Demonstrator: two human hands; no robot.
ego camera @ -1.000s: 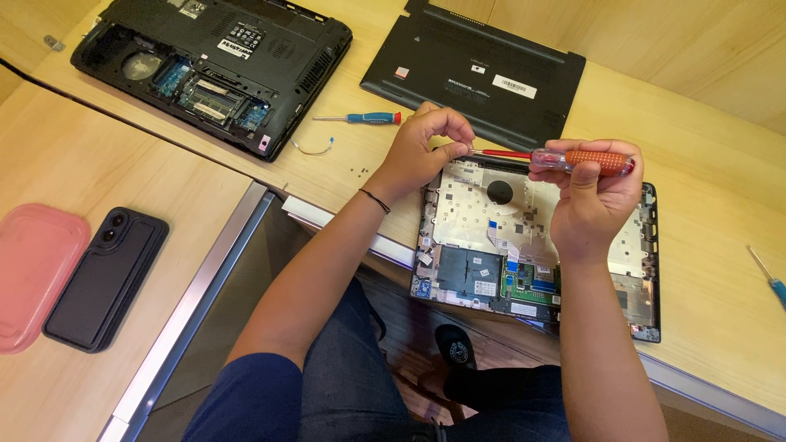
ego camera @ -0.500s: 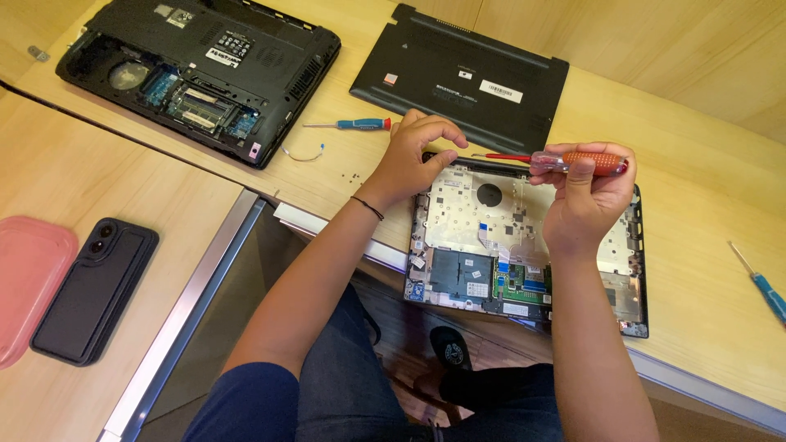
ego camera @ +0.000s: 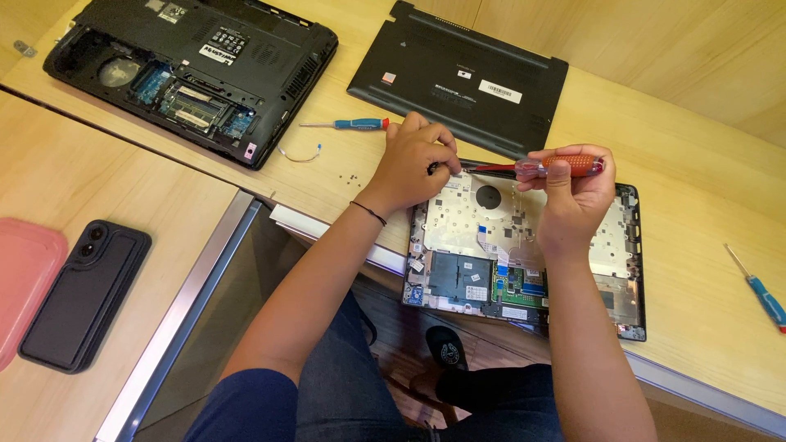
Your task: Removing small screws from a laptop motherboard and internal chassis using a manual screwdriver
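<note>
Right hand (ego camera: 573, 192): closed around the clear red handle of a screwdriver (ego camera: 565, 166), holding it level above the opened laptop, shaft pointing toward 9 o'clock
Left hand (ego camera: 417, 160): fingers curled and pinched together at the screwdriver's tip, at the top left corner of the opened laptop; whether a screw sits between the fingertips cannot be told
Red screwdriver: at the centre of the view, spanning between both hands, handle to the right, thin dark shaft to the left
Opened laptop (ego camera: 524, 245): lies on the worktop (ego camera: 679, 164) just under both hands, bottom cover off, fan, dark battery and green board showing; its near edge hangs over the worktop's edge
Black bottom cover (ego camera: 458, 78): flat on the worktop at 12 o'clock from the hands, just beyond the opened laptop
Second laptop (ego camera: 192, 69): at 10 o'clock, upside down, memory bay open
Blue screwdriver (ego camera: 348, 124): on the worktop just left of the left hand, at 9 o'clock from it
Small screws (ego camera: 350, 178): a few loose on the wood, near the left wrist
Another blue screwdriver (ego camera: 757, 286): far at 3 o'clock, well apart from the hands
Black phone (ego camera: 86, 295): at 8 o'clock on a lower worktop, beside a pink case (ego camera: 20, 286)
</note>
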